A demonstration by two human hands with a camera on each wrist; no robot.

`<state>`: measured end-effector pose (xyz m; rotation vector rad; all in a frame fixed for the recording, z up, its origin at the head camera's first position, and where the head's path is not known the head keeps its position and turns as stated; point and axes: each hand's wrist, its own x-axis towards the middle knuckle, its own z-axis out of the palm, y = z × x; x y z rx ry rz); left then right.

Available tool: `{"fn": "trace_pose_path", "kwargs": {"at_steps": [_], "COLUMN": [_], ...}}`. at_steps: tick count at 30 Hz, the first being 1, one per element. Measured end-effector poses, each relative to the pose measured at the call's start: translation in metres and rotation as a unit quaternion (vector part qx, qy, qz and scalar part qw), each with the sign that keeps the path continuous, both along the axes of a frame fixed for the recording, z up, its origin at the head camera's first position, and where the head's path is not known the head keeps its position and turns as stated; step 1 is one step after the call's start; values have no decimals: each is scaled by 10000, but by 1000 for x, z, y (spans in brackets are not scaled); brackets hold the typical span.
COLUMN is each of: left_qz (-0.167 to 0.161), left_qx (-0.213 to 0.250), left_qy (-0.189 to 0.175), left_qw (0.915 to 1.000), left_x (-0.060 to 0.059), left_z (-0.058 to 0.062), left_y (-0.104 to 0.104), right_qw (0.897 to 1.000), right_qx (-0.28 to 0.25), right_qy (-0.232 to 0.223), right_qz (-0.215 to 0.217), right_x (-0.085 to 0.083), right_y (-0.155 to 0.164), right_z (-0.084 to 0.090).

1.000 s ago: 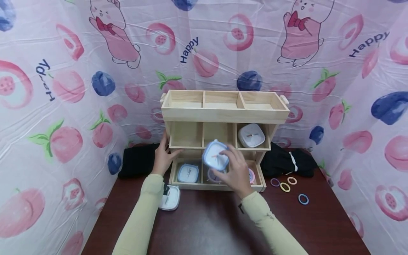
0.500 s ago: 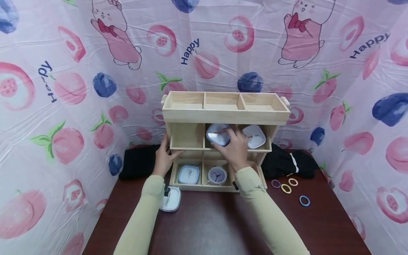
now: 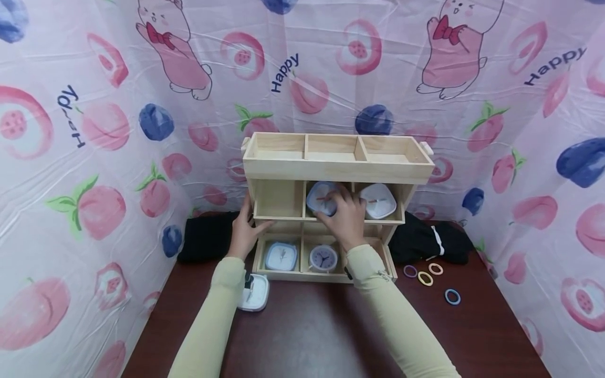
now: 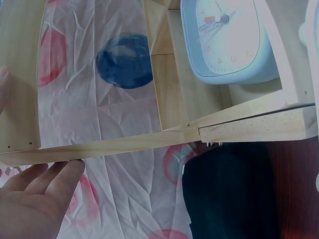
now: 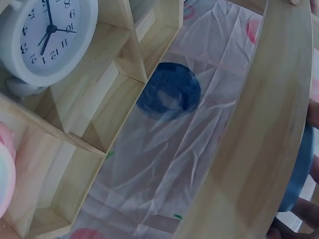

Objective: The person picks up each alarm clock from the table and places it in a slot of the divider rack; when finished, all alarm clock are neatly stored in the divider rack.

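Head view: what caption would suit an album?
Right hand sets a blue clock in the wooden shelf; left hand steadies it.

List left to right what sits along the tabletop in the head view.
Black cloth → white square clock → wooden three-tier shelf → black cloth with white stripe → purple ring, yellow ring, blue ring.

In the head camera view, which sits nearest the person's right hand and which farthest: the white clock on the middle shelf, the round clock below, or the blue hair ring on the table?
From the right hand:
1. White clock, just to its right on the middle shelf.
2. Round clock, in the bottom shelf's middle compartment, below the hand.
3. Blue hair ring, far right on the table.
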<state>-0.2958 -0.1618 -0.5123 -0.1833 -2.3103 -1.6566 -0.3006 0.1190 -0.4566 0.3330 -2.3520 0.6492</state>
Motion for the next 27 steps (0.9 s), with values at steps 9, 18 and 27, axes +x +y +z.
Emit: {"fn": "trace_pose_path", "kwargs": {"at_steps": [9,18,27], "left_qz": [-82,-158,-105], "left_qx": [8,25,-133], "left_qy": [8,-19,-12], "left_qw": [10000,9999,9999], "left_x": [1,3,1], "left_z": [1,2,3], "left_y": [0,-4,-4], "right_qw": [9998,9925,9713], "right_qx": [158,-105,1196], "right_qy": [-1,1009,-643], "right_qz": [-85,680,1952], "right_x": [8,57,111], "right_y": [-1,-36,-90], "right_z": [0,-46,-121]}}
